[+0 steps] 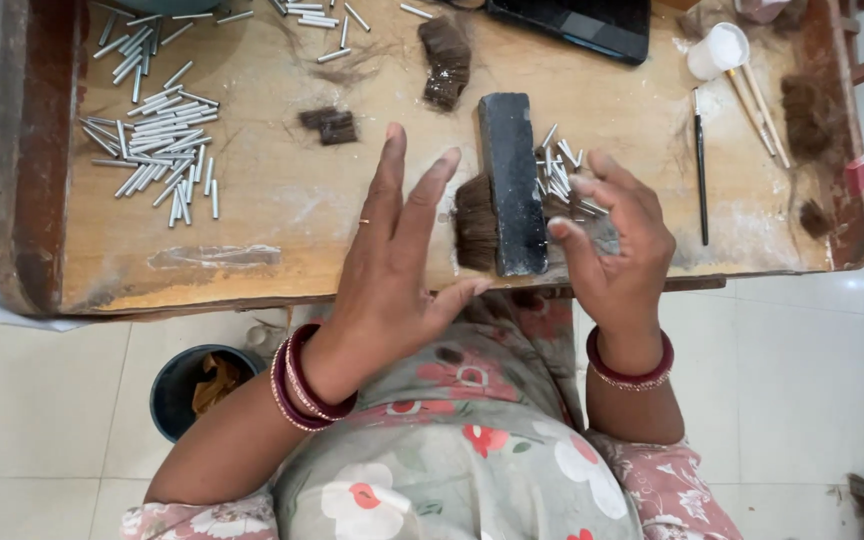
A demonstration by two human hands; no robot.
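Note:
My left hand (392,270) hovers over the near edge of the wooden table (252,215), fingers spread and holding nothing, just left of a dark rectangular block (510,180). The block lies on a flat bundle of brown hair (474,222) that sticks out to its left. My right hand (617,250) is curled on the right of the block, thumb and fingers pinched on several small silver metal tubes (560,172); more tubes lie loose there. What exactly sits between the fingertips is hard to see.
A pile of silver tubes (157,145) lies at the table's left. Small hair tufts (330,125), a larger tuft (446,60), a thin black brush (701,180), a white cup (720,50), wooden sticks (757,105) and a dark tray (577,25) lie farther back. A bin (197,385) stands on the floor.

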